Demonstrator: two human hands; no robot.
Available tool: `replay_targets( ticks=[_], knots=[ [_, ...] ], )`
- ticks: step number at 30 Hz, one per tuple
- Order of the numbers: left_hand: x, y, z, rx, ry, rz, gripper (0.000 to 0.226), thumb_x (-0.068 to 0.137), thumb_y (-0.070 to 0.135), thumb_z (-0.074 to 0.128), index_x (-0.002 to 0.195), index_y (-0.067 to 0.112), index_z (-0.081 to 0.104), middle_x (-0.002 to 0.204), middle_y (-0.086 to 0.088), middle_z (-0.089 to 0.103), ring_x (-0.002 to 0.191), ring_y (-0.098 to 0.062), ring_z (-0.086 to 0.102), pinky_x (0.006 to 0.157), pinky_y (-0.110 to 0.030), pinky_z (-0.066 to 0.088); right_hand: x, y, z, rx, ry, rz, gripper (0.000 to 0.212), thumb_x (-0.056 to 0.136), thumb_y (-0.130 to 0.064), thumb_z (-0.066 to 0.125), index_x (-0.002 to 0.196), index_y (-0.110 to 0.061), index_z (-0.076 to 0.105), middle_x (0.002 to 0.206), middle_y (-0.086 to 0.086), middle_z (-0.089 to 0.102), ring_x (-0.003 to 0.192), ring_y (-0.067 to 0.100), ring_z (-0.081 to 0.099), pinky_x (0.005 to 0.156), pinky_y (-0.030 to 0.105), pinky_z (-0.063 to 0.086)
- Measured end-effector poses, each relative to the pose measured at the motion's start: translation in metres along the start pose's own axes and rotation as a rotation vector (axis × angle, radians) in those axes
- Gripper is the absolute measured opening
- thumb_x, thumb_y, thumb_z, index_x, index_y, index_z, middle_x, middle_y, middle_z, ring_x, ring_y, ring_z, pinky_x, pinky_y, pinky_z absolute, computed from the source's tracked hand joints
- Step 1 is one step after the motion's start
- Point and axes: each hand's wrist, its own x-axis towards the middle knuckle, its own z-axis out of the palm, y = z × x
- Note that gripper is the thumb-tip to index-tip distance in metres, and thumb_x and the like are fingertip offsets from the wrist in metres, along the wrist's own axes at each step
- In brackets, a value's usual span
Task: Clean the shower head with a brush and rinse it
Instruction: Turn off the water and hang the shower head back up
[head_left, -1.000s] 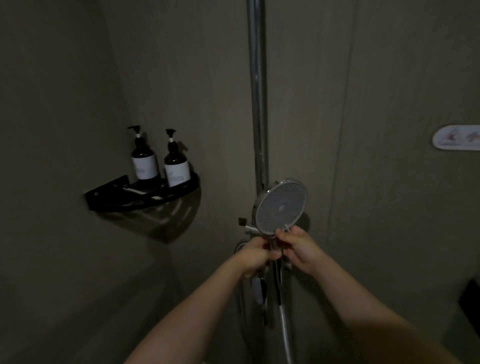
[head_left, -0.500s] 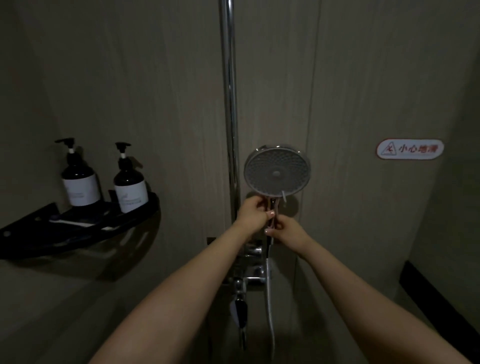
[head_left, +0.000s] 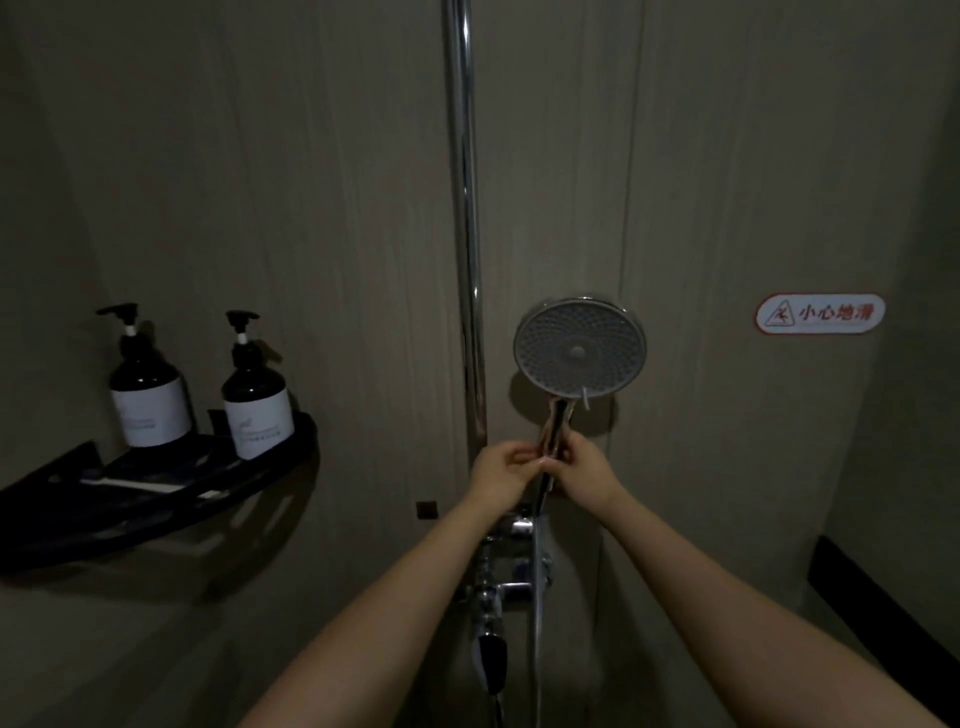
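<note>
The round chrome shower head (head_left: 580, 349) faces me, upright, just right of the vertical chrome riser pipe (head_left: 465, 218). Its handle (head_left: 555, 427) runs down into both of my hands. My left hand (head_left: 501, 475) grips the handle's lower end from the left, and my right hand (head_left: 584, 470) grips it from the right, the fingers of both meeting around it. A small white lever sticks down from the head's lower rim. The hose (head_left: 536, 582) hangs below my hands. I see no brush.
A black corner shelf (head_left: 171, 499) on the left wall carries two dark pump bottles (head_left: 148, 387) (head_left: 254, 395). The chrome mixer tap (head_left: 501, 587) sits below my hands. A slip-warning sticker (head_left: 821, 313) is on the right wall.
The view has shifted so the shower head sits further right and higher. Both hands stay on the handle, now slightly lower on it, with more handle showing above them.
</note>
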Motion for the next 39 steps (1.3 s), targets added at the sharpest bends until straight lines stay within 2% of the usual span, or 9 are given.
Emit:
replay_targets(
  ticks=[3, 6, 13, 18, 24, 28, 31, 35, 39],
  knots=[
    [0.003, -0.009, 0.001, 0.043, -0.025, 0.022, 0.038, 0.086, -0.012, 0.045, 0.122, -0.006, 0.054, 0.119, -0.022, 0.062, 0.104, -0.026, 0.062, 0.076, -0.012, 0.046, 0.005, -0.001, 0.001, 0.051, 0.017, 0.025, 0.03, 0.084, 0.016, 0.047, 0.102, -0.007, 0.045, 0.077, -0.001, 0.056, 0.054, -0.01, 0.058, 0.055, 0.007, 0.047],
    [-0.001, -0.024, 0.004, 0.127, -0.054, 0.012, 0.036, 0.085, -0.008, 0.048, 0.12, 0.0, 0.055, 0.115, -0.016, 0.065, 0.097, -0.022, 0.064, 0.078, -0.015, 0.051, 0.009, -0.01, 0.001, 0.138, -0.016, 0.072, 0.027, 0.089, 0.008, 0.046, 0.106, -0.013, 0.044, 0.077, 0.001, 0.056, 0.06, 0.006, 0.06, 0.041, 0.015, 0.049],
    [-0.009, -0.043, 0.005, 0.241, 0.017, 0.028, 0.032, 0.088, 0.01, 0.056, 0.12, 0.011, 0.057, 0.113, -0.007, 0.066, 0.106, -0.02, 0.061, 0.083, -0.02, 0.043, 0.009, 0.004, 0.011, 0.011, -0.096, 0.026, 0.033, 0.086, 0.01, 0.05, 0.117, -0.001, 0.047, 0.078, -0.004, 0.057, 0.059, -0.006, 0.06, 0.055, 0.008, 0.049],
    [-0.009, -0.041, 0.006, 0.283, 0.027, 0.059, 0.028, 0.09, 0.011, 0.05, 0.117, 0.014, 0.059, 0.107, -0.004, 0.066, 0.097, -0.015, 0.059, 0.08, -0.02, 0.04, 0.015, -0.002, 0.009, -0.057, -0.124, 0.037, 0.022, 0.085, 0.001, 0.057, 0.101, -0.012, 0.05, 0.076, -0.006, 0.058, 0.076, 0.014, 0.061, 0.057, 0.013, 0.05],
    [-0.012, -0.052, 0.01, 0.412, 0.002, 0.024, 0.018, 0.092, 0.019, 0.047, 0.106, 0.021, 0.058, 0.099, 0.001, 0.064, 0.089, -0.011, 0.057, 0.079, -0.023, 0.043, 0.01, 0.008, 0.007, -0.024, -0.203, 0.174, 0.021, 0.083, 0.006, 0.058, 0.086, -0.013, 0.05, 0.073, 0.001, 0.059, 0.056, 0.009, 0.062, 0.042, 0.02, 0.051],
    [-0.012, -0.043, 0.01, 0.26, -0.011, 0.019, 0.038, 0.087, 0.006, 0.054, 0.124, 0.015, 0.053, 0.115, -0.005, 0.063, 0.107, -0.018, 0.059, 0.089, -0.024, 0.044, 0.006, 0.016, 0.012, 0.008, -0.13, 0.152, 0.02, 0.08, 0.012, 0.057, 0.088, -0.007, 0.058, 0.089, 0.009, 0.064, 0.08, 0.017, 0.06, 0.069, 0.018, 0.052],
    [-0.015, -0.043, 0.004, 0.27, 0.005, 0.063, 0.036, 0.086, 0.003, 0.053, 0.119, 0.016, 0.058, 0.107, 0.0, 0.065, 0.098, -0.011, 0.059, 0.082, -0.019, 0.043, 0.001, 0.02, 0.021, -0.082, -0.127, 0.122, 0.028, 0.078, 0.007, 0.063, 0.106, 0.004, 0.06, 0.099, 0.017, 0.066, 0.082, 0.013, 0.06, 0.065, 0.006, 0.047],
    [-0.025, -0.067, -0.026, 0.445, 0.147, 0.204, 0.015, 0.088, 0.017, 0.057, 0.097, 0.025, 0.066, 0.087, 0.015, 0.061, 0.078, 0.001, 0.057, 0.071, -0.012, 0.046, 0.003, 0.024, 0.025, -0.1, -0.107, 0.125, 0.028, 0.078, -0.004, 0.069, 0.103, -0.008, 0.059, 0.088, 0.008, 0.067, 0.076, 0.01, 0.06, 0.069, 0.019, 0.049],
    [-0.022, -0.078, -0.059, 0.378, 0.249, 0.043, 0.015, 0.078, 0.016, 0.071, 0.083, 0.015, 0.057, 0.086, -0.005, 0.059, 0.079, -0.015, 0.055, 0.074, -0.026, 0.044, 0.008, 0.024, 0.022, -0.111, -0.152, 0.152, 0.031, 0.08, -0.003, 0.067, 0.11, -0.003, 0.059, 0.103, 0.011, 0.066, 0.096, 0.019, 0.061, 0.091, 0.035, 0.049]
  ],
)
